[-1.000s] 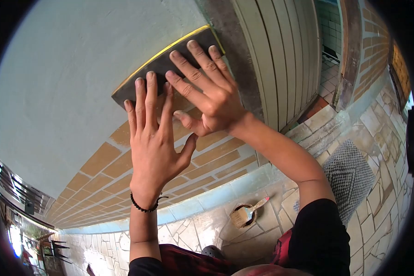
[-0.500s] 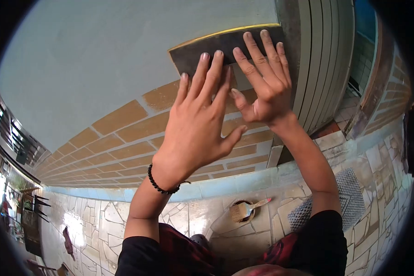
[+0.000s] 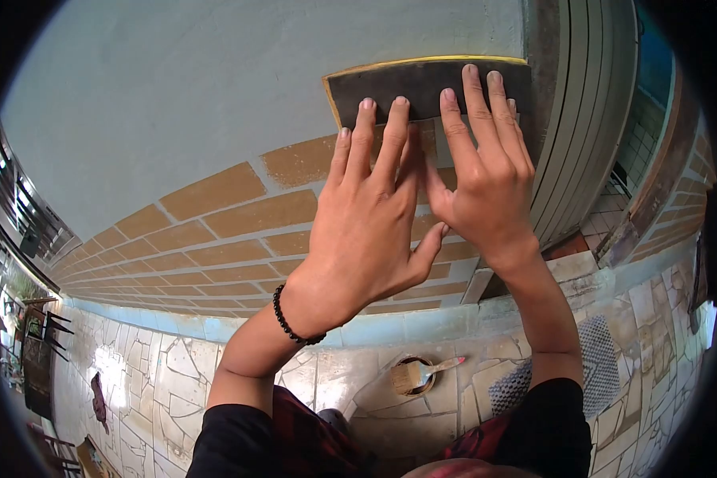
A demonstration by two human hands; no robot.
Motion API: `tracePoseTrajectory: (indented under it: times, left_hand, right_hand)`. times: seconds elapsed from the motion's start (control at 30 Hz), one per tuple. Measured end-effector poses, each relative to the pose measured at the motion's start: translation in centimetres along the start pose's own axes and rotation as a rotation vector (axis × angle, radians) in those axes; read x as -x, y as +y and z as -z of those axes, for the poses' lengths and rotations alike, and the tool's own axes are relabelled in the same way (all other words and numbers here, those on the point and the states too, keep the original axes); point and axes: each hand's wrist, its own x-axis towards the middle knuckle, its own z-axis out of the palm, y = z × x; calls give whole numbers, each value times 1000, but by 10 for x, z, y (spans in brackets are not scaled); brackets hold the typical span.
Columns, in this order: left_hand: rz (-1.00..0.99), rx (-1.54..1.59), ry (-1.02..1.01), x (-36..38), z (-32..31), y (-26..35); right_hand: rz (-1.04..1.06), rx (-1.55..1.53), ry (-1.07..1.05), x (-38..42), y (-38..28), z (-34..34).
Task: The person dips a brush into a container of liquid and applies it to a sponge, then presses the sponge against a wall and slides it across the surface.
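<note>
the left fingers (image 3: 364, 131) and right fingers (image 3: 474, 95) are stretched out and slightly spread, curled round nothing; several tips rest on the face of a dark strip (image 3: 422, 86). the left hand (image 3: 358, 231) has its thumb pointing across below the right hand (image 3: 494, 179); the right thumb is partly hidden. the strip lies against the grey wall (image 3: 215, 103), above the painted bricks (image 3: 211, 187), its right end just beside a dark post (image 3: 543, 56). a yellow line (image 3: 454, 58) shows along its top. i cannot tell how hard either hand presses.

the step in hand looks like holding the strip flat and lined up; the next move seems to call for even pressure from both hands, so that neither end lifts or slides.

farther out, a black bracelet (image 3: 287, 325) circles the left wrist. below, a brush (image 3: 416, 373) lies across a tub (image 3: 423, 389) on the stone floor (image 3: 159, 390), near a woven mat (image 3: 601, 366).
</note>
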Motion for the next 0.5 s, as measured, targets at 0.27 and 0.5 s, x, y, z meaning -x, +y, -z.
tracePoseTrajectory:
  times: [0.27, 0.5]
  left_hand:
    - [-29, 4, -19, -1, 2, 2]
    - [-31, -1, 56, -2, 8, -5]
  right_hand:
    - [9, -43, -15, -2, 1, 5]
    - [20, -136, 48, -9, 15, 24]
